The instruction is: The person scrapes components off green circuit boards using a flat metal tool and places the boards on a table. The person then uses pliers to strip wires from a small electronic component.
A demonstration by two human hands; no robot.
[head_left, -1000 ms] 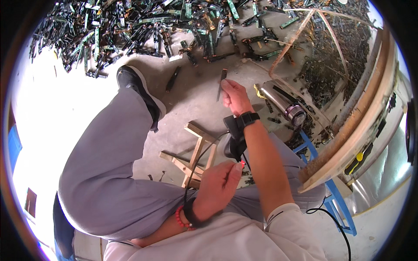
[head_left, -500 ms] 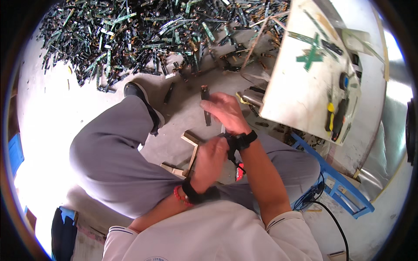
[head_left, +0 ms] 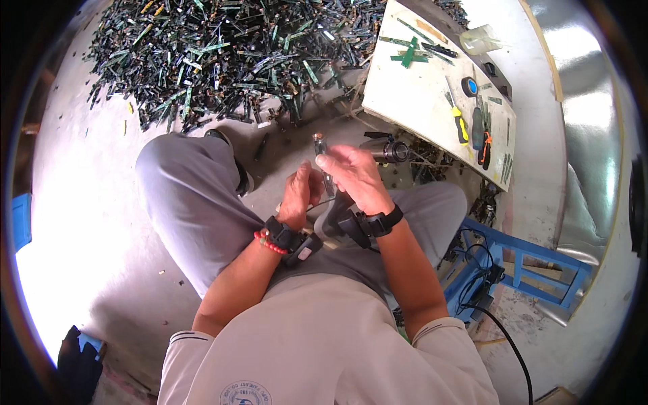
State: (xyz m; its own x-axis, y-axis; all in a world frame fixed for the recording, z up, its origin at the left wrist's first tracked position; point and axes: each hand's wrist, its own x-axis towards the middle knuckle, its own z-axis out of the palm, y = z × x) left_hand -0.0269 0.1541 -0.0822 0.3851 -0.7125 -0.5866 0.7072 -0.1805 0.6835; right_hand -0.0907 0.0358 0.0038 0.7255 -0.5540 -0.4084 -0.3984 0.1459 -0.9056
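My right hand (head_left: 354, 177) holds a narrow dark strip-shaped part (head_left: 322, 156) upright in front of me, its top end poking above my fingers. My left hand (head_left: 300, 197) is closed just beside it, touching the strip's lower end near a thin wire or tool. Both wrists wear black bands, and the left also has a red bead bracelet (head_left: 268, 243). I sit with grey-trousered knees (head_left: 182, 196) spread over a concrete floor.
A large heap of green and dark circuit strips (head_left: 223, 54) covers the floor ahead. A white board (head_left: 432, 94) at right carries screwdrivers, a tape roll and green strips. A blue metal frame (head_left: 520, 263) with a black cable stands at right.
My view tilted down and closer. My right hand came back from the floor ahead with the strip, and both hands now meet in front of my lap.
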